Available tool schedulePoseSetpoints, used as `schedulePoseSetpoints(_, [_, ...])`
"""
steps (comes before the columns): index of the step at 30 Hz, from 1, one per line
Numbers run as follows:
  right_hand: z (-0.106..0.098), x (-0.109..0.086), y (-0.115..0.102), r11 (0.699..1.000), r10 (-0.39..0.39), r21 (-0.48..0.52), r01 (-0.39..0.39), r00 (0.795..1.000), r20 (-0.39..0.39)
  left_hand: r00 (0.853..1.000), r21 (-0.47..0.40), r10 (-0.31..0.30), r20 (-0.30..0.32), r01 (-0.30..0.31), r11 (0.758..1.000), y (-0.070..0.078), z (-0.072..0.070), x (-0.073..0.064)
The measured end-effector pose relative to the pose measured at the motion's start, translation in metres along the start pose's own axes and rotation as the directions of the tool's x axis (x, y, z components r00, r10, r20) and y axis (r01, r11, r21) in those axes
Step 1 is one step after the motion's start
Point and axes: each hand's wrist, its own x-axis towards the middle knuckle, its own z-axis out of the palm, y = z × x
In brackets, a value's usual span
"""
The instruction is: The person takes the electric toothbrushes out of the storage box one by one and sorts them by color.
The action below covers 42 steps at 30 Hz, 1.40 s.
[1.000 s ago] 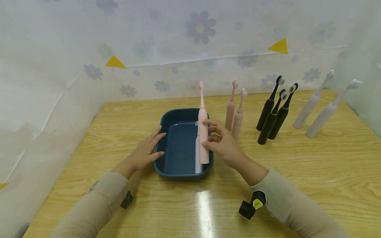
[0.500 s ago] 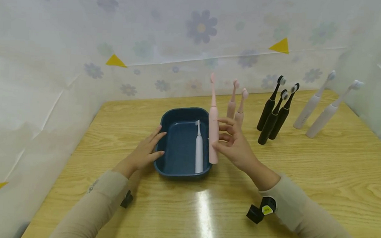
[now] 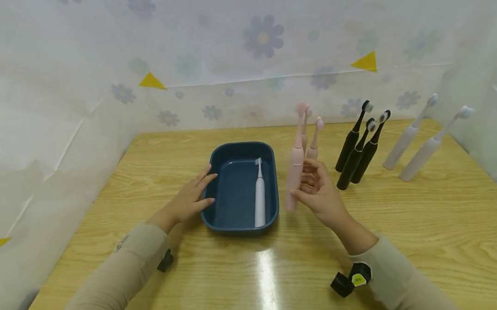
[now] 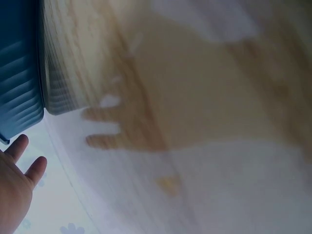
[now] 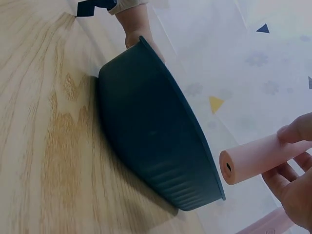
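Note:
My right hand [image 3: 323,195] pinches a pink electric toothbrush [image 3: 294,175] by its handle, brush head up, just right of the blue basin [image 3: 271,216]. In the right wrist view the toothbrush's round base [image 5: 226,167] points toward the basin's wall. My left hand [image 3: 188,199] lies against the basin's left rim, fingers straight and spread over the edge. Inside the basin a white electric toothbrush [image 3: 260,199] lies along the right side. Two more pink toothbrushes [image 3: 314,139] stand behind the held one, partly hidden by it and the right hand.
Three black toothbrushes [image 3: 352,159] stand upright right of the pink ones. Farther right stand two white toothbrushes [image 3: 421,155]. A floral white sheet [image 3: 220,43] with yellow triangles rises behind the wooden table [image 3: 156,160].
My right hand has carried the pink toothbrush rightward, from above the basin to outside its right rim. The white toothbrush in the basin has come fully into view. My left hand stays put.

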Motion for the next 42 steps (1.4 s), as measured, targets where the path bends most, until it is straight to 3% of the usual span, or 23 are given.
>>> schedulePoseSetpoints(5, [-0.006, -0.002, 0.008, 0.999, 0.011, -0.043, -0.013, 1.000, -0.026, 1.000, -0.006, 0.004, 0.000, -0.004, 1.000, 0.001, 0.001, -0.002])
schedulePoseSetpoints(11, [-0.014, -0.003, 0.017, 0.986, -0.007, -0.167, 0.000, 0.999, -0.041, 1.000, -0.006, 0.003, -0.007, -0.003, 1.000, 0.000, 0.001, -0.001])
schedulePoseSetpoints(20, [-0.022, 0.000, 0.033, 0.948, 0.092, -0.302, -0.104, 0.994, -0.053, 1.000, 0.003, 0.009, -0.005, -0.009, 1.000, 0.000, 0.000, 0.000])
schedulePoseSetpoints(42, [-0.017, 0.010, 0.056, 0.888, 0.071, -0.430, -0.164, 0.972, -0.225, 1.000, -0.006, 0.006, -0.010, -0.006, 1.000, 0.000, -0.001, 0.001])
